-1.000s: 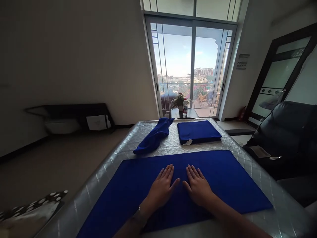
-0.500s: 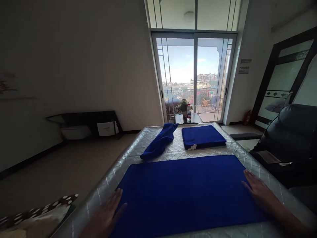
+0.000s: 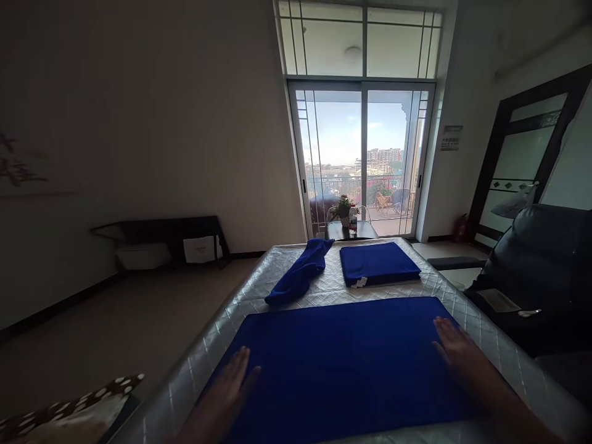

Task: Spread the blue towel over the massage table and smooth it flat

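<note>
A blue cloth (image 3: 342, 364) is spread flat across the near part of a silvery quilted mattress (image 3: 259, 277). Over its left edge lies my left hand (image 3: 226, 385), fingers stretched and thumb apart, holding nothing. My right hand (image 3: 457, 348) is likewise flat and open at the cloth's right side. Whether the palms press on the cloth or hover just above it, I cannot tell. Beyond it, a neatly folded stack of blue cloth (image 3: 379, 262) with white tags sits at the far right, and a crumpled blue cloth (image 3: 300, 271) lies to its left.
A black armchair (image 3: 541, 265) stands close on the right. Past the mattress's far end is a small table (image 3: 340, 232) with a potted plant (image 3: 343, 209) and a bottle (image 3: 353, 221), before sliding glass doors. A polka-dot cushion (image 3: 106, 391) is at lower left.
Both hands have moved inward over the spread cloth, the left one to the right and the right one to the left. My view has tilted slightly up.
</note>
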`<state>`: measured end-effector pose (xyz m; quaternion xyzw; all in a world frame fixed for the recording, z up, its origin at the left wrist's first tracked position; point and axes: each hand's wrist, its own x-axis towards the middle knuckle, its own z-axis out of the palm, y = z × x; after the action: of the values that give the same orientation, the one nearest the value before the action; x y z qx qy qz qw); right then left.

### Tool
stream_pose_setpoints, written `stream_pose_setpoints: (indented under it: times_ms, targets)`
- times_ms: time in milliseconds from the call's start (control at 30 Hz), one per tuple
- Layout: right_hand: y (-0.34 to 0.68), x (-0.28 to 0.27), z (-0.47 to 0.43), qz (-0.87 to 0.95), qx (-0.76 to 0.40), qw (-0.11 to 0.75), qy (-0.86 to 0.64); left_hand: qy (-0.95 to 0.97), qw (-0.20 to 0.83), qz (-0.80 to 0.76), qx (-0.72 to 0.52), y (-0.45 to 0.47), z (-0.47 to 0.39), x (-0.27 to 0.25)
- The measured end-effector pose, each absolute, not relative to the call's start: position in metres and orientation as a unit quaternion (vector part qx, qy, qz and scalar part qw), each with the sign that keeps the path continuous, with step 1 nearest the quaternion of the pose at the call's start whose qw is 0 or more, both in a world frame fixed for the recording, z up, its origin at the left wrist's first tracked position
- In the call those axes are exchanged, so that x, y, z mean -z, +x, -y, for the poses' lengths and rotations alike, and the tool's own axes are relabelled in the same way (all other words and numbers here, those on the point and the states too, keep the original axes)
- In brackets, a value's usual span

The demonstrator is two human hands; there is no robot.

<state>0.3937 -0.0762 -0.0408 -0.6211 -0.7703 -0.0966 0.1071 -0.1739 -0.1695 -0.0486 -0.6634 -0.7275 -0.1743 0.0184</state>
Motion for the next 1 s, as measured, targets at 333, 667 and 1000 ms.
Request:
stream_pose_setpoints:
  times_ms: [333,667,1000]
  targets:
    - [0.183,0.014,0.075,0.869,-0.050,0.135,-0.474,-0.803,-0.082,0.573,0.145,0.022,0.090,0.013]
    - [0.186,0.035,0.067,0.825,-0.106,0.105,-0.545,-0.792,-0.092,0.584,0.152,0.025,0.084,0.040]
    - [0.313,0.033,0.044,0.735,-0.048,0.079,-0.672,-0.731,-0.008,0.678,0.077,-0.108,0.092,0.045]
